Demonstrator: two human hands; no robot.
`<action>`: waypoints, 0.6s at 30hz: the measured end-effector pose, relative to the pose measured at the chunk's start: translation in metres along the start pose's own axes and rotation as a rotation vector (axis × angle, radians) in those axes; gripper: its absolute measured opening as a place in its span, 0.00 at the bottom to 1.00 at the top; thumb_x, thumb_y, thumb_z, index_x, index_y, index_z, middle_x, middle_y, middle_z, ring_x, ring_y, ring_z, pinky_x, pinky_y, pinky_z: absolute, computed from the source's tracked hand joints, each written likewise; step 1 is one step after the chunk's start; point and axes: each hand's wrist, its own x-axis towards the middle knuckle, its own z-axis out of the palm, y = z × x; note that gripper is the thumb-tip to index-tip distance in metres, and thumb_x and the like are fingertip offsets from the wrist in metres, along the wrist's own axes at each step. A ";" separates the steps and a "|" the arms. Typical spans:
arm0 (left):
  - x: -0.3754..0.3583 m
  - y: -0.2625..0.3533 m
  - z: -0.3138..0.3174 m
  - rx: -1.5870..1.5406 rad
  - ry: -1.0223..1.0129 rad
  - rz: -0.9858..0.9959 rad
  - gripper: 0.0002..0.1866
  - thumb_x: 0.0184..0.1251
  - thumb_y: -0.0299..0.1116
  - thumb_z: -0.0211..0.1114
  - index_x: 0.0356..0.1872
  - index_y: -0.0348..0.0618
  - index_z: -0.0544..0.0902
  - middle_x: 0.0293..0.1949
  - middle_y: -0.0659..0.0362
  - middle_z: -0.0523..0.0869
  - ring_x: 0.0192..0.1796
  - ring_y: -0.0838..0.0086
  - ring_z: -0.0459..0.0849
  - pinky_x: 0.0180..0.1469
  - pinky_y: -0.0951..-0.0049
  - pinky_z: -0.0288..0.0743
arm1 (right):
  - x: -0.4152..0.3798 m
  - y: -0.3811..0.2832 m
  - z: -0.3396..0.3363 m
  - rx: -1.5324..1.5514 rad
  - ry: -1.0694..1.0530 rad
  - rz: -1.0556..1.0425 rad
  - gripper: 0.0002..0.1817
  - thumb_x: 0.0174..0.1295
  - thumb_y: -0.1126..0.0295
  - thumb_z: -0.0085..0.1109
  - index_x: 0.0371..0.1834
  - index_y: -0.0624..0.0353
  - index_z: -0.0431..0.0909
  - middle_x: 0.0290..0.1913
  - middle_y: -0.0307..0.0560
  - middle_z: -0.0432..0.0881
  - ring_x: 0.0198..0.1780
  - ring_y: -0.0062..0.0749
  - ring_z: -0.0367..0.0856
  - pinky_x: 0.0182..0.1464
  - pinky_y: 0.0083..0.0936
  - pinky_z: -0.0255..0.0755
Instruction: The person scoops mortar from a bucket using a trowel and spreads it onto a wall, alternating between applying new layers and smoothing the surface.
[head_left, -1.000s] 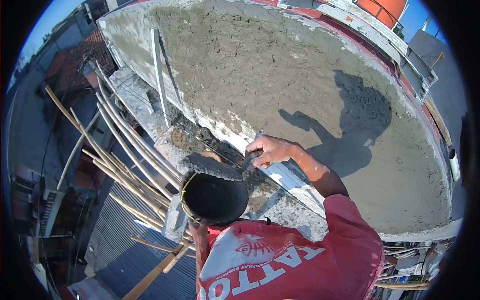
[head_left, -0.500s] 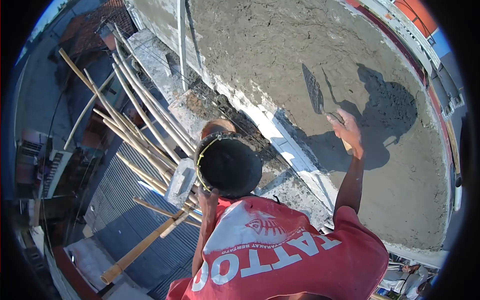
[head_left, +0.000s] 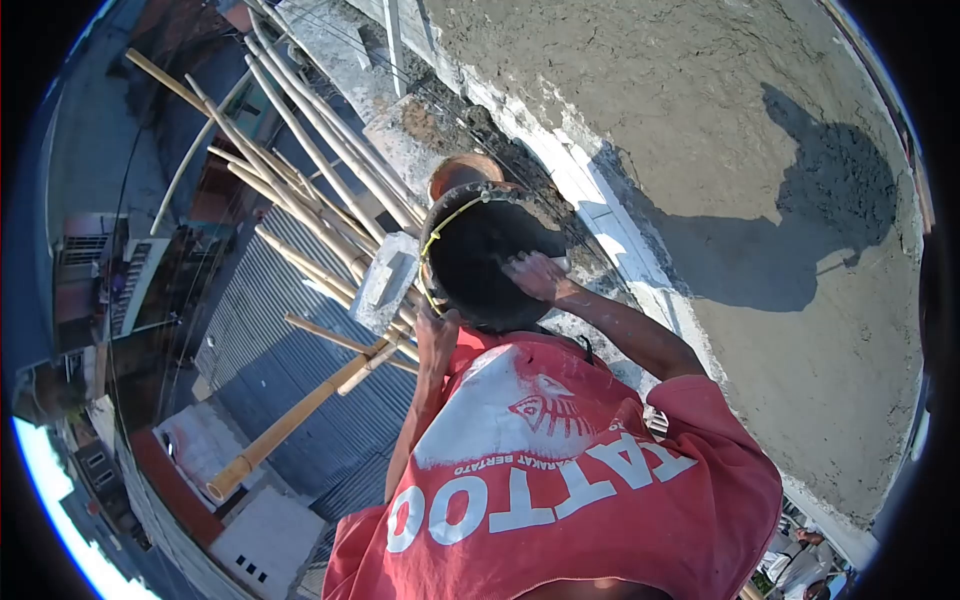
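A black bucket [head_left: 470,312] with a yellow cord along its rim is tilted in front of my chest, its inside dark. My left hand [head_left: 437,328] is closed on the near rim of the bucket. Reaching inside the bucket's mouth, my right hand [head_left: 537,275] is closed around the trowel handle [head_left: 563,265], of which only a pale end shows. The trowel blade is lost in the dark of the bucket. To the right stretches a wall of wet grey mortar [head_left: 800,390], with my shadow on it.
Beyond the bucket stands a reddish-brown round container [head_left: 462,172]. A grey mortar-crusted slab [head_left: 387,282] lies left of the bucket, near several bamboo poles [head_left: 320,135]. Far below is a corrugated roof [head_left: 270,340]. A white ledge [head_left: 610,225] edges the mortar.
My right hand has moved left and down from the mortar wall into the bucket, taking the trowel along. My left hand keeps its hold on the rim. The view has shifted slightly.
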 end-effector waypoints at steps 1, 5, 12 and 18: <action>-0.004 0.004 0.000 -0.002 0.008 -0.003 0.23 0.50 0.31 0.57 0.49 0.31 0.71 0.32 0.42 0.83 0.34 0.53 0.82 0.39 0.60 0.74 | -0.005 0.012 -0.003 0.030 -0.113 -0.188 0.19 0.57 0.69 0.47 0.52 0.54 0.73 0.44 0.46 0.79 0.45 0.39 0.79 0.43 0.29 0.73; -0.009 0.015 0.002 0.031 0.051 0.058 0.22 0.50 0.30 0.56 0.49 0.33 0.71 0.33 0.41 0.83 0.38 0.51 0.83 0.40 0.60 0.74 | -0.033 0.033 -0.016 -0.178 0.267 -0.134 0.22 0.55 0.70 0.48 0.55 0.57 0.71 0.46 0.47 0.77 0.51 0.41 0.75 0.45 0.36 0.72; -0.016 0.018 0.020 0.035 0.071 0.082 0.28 0.51 0.27 0.56 0.57 0.32 0.67 0.40 0.42 0.83 0.40 0.55 0.83 0.44 0.64 0.74 | -0.020 -0.010 -0.026 0.163 -0.309 0.074 0.08 0.49 0.65 0.57 0.30 0.56 0.78 0.27 0.50 0.80 0.34 0.43 0.81 0.34 0.39 0.75; -0.011 0.012 0.025 -0.125 0.030 0.094 0.28 0.49 0.28 0.59 0.55 0.29 0.67 0.32 0.47 0.84 0.31 0.63 0.83 0.33 0.67 0.75 | -0.026 0.004 -0.037 0.698 -0.325 0.327 0.15 0.49 0.56 0.61 0.34 0.55 0.78 0.31 0.53 0.81 0.36 0.51 0.81 0.41 0.42 0.74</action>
